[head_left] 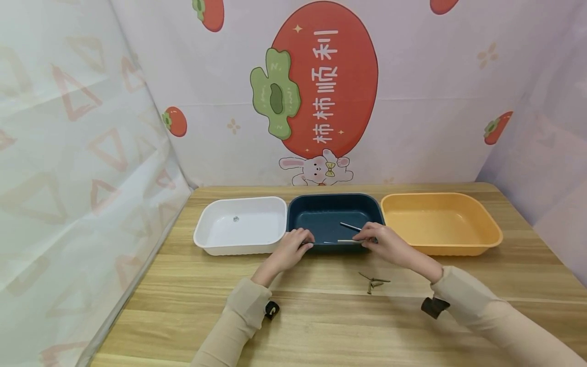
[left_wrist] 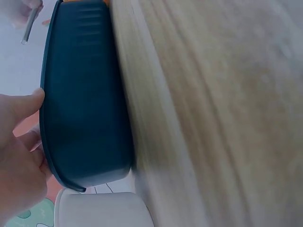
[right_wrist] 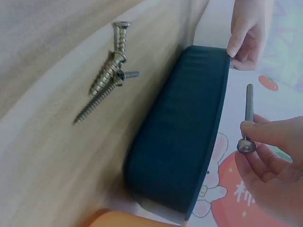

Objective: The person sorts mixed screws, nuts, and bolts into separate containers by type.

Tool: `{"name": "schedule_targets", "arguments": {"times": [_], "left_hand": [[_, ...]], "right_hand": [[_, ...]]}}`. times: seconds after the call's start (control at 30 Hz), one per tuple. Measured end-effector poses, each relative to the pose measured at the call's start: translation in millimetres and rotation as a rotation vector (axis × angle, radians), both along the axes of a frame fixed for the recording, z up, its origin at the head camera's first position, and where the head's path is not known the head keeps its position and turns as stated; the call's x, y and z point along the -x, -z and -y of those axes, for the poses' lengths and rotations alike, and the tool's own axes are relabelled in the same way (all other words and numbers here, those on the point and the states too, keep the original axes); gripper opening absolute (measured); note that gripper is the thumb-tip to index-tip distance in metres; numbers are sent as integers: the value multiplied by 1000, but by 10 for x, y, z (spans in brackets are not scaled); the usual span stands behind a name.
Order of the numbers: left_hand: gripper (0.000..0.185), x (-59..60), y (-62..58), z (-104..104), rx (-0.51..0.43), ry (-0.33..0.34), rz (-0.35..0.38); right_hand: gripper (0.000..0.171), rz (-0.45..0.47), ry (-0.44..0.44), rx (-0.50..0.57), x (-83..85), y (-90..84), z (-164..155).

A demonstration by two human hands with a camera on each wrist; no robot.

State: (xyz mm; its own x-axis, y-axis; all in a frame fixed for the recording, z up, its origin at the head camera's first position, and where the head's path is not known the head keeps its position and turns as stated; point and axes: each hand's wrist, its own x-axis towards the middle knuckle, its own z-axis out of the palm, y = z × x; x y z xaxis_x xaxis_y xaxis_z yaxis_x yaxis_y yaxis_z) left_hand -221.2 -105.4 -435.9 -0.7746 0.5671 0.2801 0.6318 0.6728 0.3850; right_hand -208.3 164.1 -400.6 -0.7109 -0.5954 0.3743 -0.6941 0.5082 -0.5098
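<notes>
My right hand (head_left: pixel 387 243) pinches a long metal bolt (right_wrist: pixel 249 106) with a round socket head between thumb and fingers, above the front of the dark blue tray (head_left: pixel 316 196). A second slim metal piece (head_left: pixel 350 226), like another bolt, shows inside that tray just beyond the fingers. At the tray's front left corner, my left hand (head_left: pixel 291 250) grips the rim, thumb on the near side and fingers over it. Several threaded screws (right_wrist: pixel 111 73) lie in a small heap on the table in front of the tray, nearest to the right hand.
A white tray (head_left: pixel 211 244) stands left of the blue one, with a small metal piece (head_left: pixel 236 219) in it. To the right is a yellow tray (head_left: pixel 449 250). All three line up near the back of the wooden table (head_left: pixel 321 326), before a printed cloth (head_left: pixel 220 148).
</notes>
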Motion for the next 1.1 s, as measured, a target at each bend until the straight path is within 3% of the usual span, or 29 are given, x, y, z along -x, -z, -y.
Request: {"name": "schedule_targets", "arguments": {"times": [0.47,0.63,0.87,1.1], "left_hand": [[9,-4,-20,-17,48,-15,-14],[9,-9,-13,-13,40,-4,-18],[9,-9,-6,-9,38,2,-28],[10,-6,-18,-11,42,-5,-14]], "right_hand": [[21,-31,-69,69,249,-101,19],[22,48,-4,10,348,-85,52],[19,33,13,-35,438,-105,99],[18,76,36,-55,519,-127,152]]}}
